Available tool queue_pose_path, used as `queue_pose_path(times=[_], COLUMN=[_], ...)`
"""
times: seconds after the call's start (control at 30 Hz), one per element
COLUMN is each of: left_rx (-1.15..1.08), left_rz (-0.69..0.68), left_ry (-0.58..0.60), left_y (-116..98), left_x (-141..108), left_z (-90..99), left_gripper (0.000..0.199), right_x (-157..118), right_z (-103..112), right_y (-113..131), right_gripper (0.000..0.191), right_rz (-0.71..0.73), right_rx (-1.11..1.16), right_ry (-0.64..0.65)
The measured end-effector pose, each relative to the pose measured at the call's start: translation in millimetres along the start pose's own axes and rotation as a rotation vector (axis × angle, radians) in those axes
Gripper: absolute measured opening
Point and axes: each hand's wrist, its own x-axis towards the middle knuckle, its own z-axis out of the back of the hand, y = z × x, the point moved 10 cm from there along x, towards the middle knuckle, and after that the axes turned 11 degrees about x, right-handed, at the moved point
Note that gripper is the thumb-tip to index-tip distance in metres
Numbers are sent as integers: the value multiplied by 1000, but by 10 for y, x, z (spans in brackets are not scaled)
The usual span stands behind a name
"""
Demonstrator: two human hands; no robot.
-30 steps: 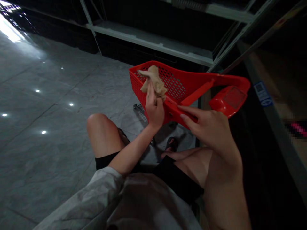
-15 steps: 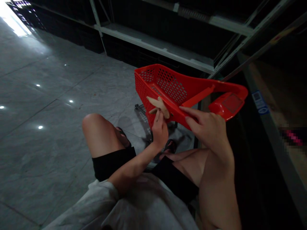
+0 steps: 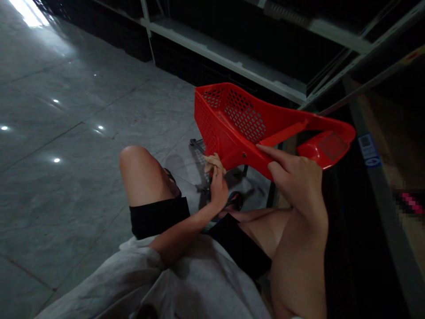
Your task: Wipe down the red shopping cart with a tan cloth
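A red plastic shopping cart (image 3: 229, 139) with perforated basket walls stands before my knees on a dark wheeled frame. My left hand (image 3: 219, 188) is closed on a crumpled beige cloth (image 3: 214, 163) at the lower outer side of the basket; I cannot tell how firmly the cloth touches it. On the near rim, toward the handle end, my right hand (image 3: 295, 179) grips the cart, its index finger stretched along the edge. The palm side of that hand is hidden.
Behind the cart runs a metal shelving rack (image 3: 229, 62) with dark crates (image 3: 133, 42) low at the left. Grey tiled floor (image 3: 69, 186) extends to my left. A board with a blue-and-white label (image 3: 369, 150) stands close at the right.
My left hand has moved the cloth down the basket's outer side, and the cloth now looks more bunched. My right hand keeps its grip on the rim. The view has shifted slightly.
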Motion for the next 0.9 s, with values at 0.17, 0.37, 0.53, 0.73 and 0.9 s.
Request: queue_pose_path(times=[0.17,0.37,0.53,0.73,0.9], left_rx=[-59,-12,-17,-61,23], left_rz=[-293,61,188,-384,-483], left_ry=[-57,20,11,-99,-20], left_y=[-1157,24,297,-1343,-707], left_x=[258,237,401,737,584], left_z=[198,-52,14,420,256], left_gripper=[67,62,65,63,66], right_x=[2,-11,-26,-58,-235], right_z=[7,24,44,46,125], right_y=[40,76,99,72,-29], right_gripper=[53,52,46,43,40], right_rz=[5,44,82,115,210], right_rx=[26,38,30,49,110], right_ry=[-9,-30,-82,-88,-148])
